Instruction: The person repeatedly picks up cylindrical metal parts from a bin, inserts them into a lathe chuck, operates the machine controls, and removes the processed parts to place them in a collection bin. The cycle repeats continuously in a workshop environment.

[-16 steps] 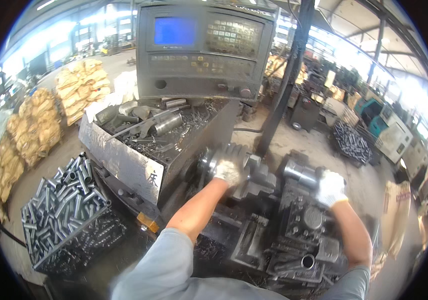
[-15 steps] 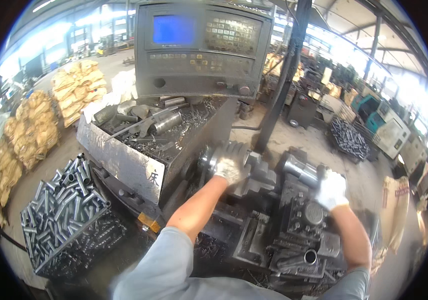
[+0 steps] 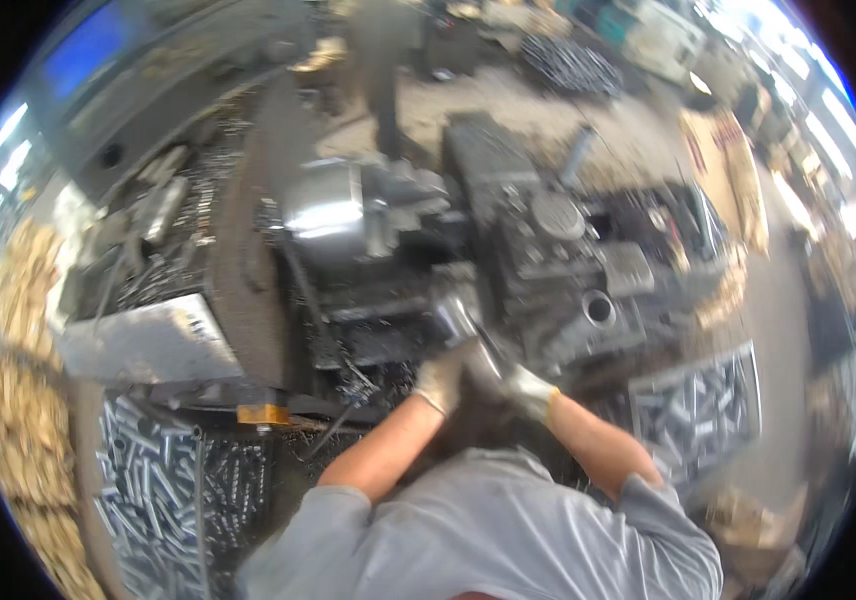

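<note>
Both my hands, in whitish work gloves, are close together in front of my body. Between them is a shiny metal tube (image 3: 483, 352), tilted and blurred. My left hand (image 3: 445, 378) closes on its near left side, and my right hand (image 3: 528, 392) grips it from the right. Beyond them is the lathe's bright round chuck (image 3: 326, 205) with dark jaws; neither hand touches it. To its right stands the dark tool post (image 3: 556, 215). Another tube (image 3: 600, 308) lies on the machine, its open end showing.
A bin of cut metal tubes (image 3: 153, 490) stands at the lower left, and a tray of metal pieces (image 3: 698, 410) at the right. Chips fill the machine's trough (image 3: 173, 225). Stacked yellowish sacks (image 3: 23, 410) line the left side; a tan sack (image 3: 728, 175) stands at upper right.
My left hand has left the chuck, and my right hand has come away from the tool post side. Both are now together near my body on a tube. The view has swung down and right.
</note>
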The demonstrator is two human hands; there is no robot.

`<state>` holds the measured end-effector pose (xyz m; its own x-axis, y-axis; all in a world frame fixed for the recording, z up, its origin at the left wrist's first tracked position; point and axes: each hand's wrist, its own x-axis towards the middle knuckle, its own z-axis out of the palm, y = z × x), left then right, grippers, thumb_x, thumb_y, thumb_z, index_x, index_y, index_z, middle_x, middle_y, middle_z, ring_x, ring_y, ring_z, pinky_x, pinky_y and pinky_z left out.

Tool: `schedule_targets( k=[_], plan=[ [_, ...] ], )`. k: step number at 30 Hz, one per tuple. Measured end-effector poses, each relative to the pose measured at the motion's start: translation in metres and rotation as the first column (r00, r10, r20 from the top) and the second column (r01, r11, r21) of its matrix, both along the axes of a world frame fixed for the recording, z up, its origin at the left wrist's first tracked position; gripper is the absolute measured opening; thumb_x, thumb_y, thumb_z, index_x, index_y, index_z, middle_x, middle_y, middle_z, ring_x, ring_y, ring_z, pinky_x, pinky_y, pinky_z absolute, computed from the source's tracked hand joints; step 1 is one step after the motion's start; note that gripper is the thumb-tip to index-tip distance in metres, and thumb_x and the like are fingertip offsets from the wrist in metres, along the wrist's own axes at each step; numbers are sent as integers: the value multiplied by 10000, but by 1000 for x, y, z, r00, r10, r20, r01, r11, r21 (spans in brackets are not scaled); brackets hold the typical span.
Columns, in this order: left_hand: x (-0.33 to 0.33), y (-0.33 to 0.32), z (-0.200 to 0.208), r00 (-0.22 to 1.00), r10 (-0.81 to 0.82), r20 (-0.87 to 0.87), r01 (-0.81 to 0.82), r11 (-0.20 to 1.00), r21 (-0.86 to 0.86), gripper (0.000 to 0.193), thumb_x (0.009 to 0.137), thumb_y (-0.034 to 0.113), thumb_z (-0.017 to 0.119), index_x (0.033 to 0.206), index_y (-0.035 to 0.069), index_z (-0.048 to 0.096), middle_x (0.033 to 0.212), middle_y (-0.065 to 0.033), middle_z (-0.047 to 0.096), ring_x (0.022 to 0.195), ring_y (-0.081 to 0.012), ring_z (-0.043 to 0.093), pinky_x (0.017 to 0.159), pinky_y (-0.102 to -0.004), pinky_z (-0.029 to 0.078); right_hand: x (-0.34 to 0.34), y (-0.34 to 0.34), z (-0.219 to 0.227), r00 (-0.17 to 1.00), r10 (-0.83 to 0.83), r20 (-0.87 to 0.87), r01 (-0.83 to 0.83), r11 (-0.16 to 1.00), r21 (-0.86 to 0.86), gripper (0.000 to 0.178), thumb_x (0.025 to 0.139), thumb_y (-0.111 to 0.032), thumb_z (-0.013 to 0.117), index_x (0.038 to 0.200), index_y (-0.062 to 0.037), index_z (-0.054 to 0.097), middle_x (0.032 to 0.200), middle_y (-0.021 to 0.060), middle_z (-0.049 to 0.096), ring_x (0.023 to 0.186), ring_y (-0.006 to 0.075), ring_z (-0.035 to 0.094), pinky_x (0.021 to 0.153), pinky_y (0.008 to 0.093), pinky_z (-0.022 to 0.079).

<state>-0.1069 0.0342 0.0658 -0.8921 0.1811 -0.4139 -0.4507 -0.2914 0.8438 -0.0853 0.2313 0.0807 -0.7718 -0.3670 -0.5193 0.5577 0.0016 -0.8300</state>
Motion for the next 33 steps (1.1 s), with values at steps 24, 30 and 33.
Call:
schedule_targets(
  k=[24,30,33],
  plan=[
    [24,-51,18,997,60,47,-70,965,253,526,1114,494,481,1396,70,611,1168,-133,716,918,-331,724,812,-486,603,99,305,40,791,-67,-608,611,48,790,493,868,-284,736,1299,-49,685,1191,240,748,1079,379,755,946,469,610],
    [45,-19,35,1000,0,-1,0,997,73,535,1143,490,451,1428,61,594,1285,-136,693,1077,-270,701,943,-430,586,-16,100,90,841,38,-540,353,717,601,832,771,-437,878,1429,-28,573,1175,247,758,1082,446,738,926,490,601],
    [52,-6,57,980,-96,176,-5,865,502,474,1155,423,476,1416,50,609,1297,-110,705,1150,-260,702,1007,-420,583,-20,69,106,722,233,-651,398,630,667,661,773,-359,851,1323,-50,655,1070,204,776,975,435,751,837,525,603]
  ],
)
